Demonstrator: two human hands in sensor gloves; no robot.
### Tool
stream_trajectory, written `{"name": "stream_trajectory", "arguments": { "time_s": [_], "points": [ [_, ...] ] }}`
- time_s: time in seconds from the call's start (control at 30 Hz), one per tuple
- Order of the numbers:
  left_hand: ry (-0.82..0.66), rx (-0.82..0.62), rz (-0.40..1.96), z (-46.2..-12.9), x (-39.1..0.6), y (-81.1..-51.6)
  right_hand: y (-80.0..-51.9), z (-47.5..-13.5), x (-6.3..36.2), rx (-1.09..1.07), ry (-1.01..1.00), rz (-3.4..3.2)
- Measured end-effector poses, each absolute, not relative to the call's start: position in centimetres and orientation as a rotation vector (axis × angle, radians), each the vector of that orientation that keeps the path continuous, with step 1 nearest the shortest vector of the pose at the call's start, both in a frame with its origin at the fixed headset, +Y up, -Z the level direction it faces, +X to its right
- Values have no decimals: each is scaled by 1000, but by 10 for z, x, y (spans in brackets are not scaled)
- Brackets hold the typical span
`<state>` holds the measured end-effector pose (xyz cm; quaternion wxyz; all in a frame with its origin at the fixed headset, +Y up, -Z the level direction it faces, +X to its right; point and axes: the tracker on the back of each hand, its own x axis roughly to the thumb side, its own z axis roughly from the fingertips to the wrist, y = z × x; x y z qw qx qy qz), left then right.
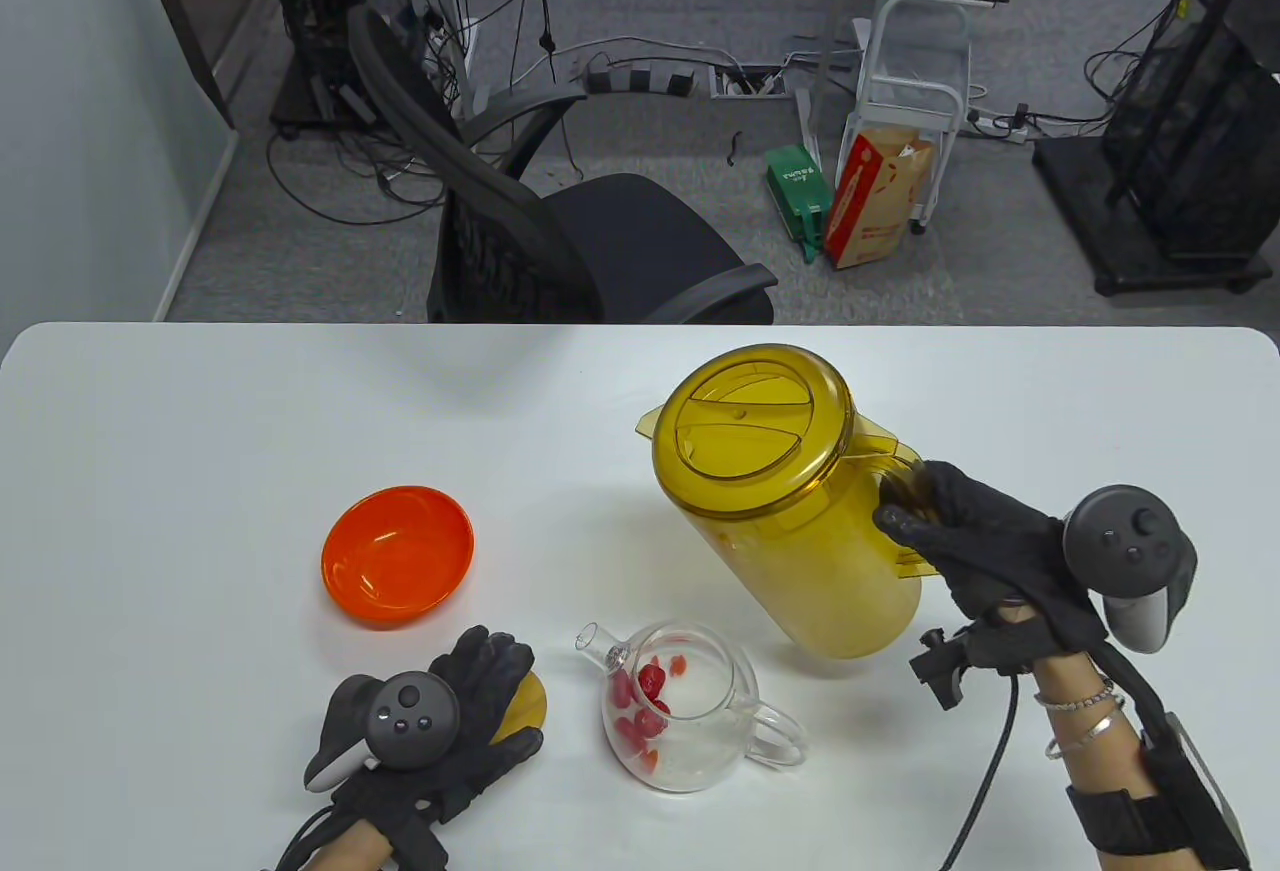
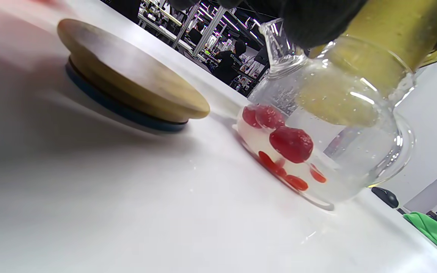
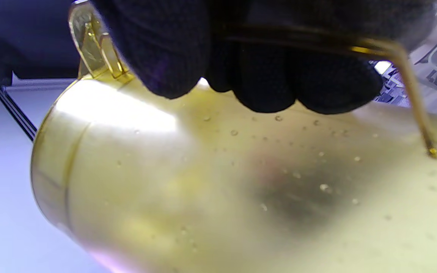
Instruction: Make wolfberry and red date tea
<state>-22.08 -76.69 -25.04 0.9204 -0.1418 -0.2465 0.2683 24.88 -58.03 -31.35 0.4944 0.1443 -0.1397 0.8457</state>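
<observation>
Bare surface [image 1: 200,431] lies open left and far. Near the front, the orange bowl [image 1: 397,554], wooden lid [image 1: 525,703], glass teapot [image 1: 680,706] and yellow pitcher [image 1: 790,501] crowd together.

Table view: bright, even overhead light; the white counter [image 1: 200,431] is sharp, and soft short shadows lie beside the orange bowl [image 1: 397,554] and under the tilted yellow pitcher [image 1: 790,501]. Straight lines bow slightly toward the edges. Left wrist view: the near counter is blurred and washed out; the wooden lid [image 2: 127,91] is soft; specular glints sit on the glass teapot [image 2: 332,125]. Right wrist view: close and out of focus, with a broad white glare patch on the pitcher wall; the dark fingers [image 3: 264,76] are underexposed.
</observation>
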Motion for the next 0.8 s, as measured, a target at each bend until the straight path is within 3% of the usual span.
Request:
{"name": "stream_trajectory", "arguments": {
  "time_s": [0.8],
  "points": [
    [-499, -297, 558, -251, -222, -767, -682, -388, 240, 94, -439, 1626]
  ]
}}
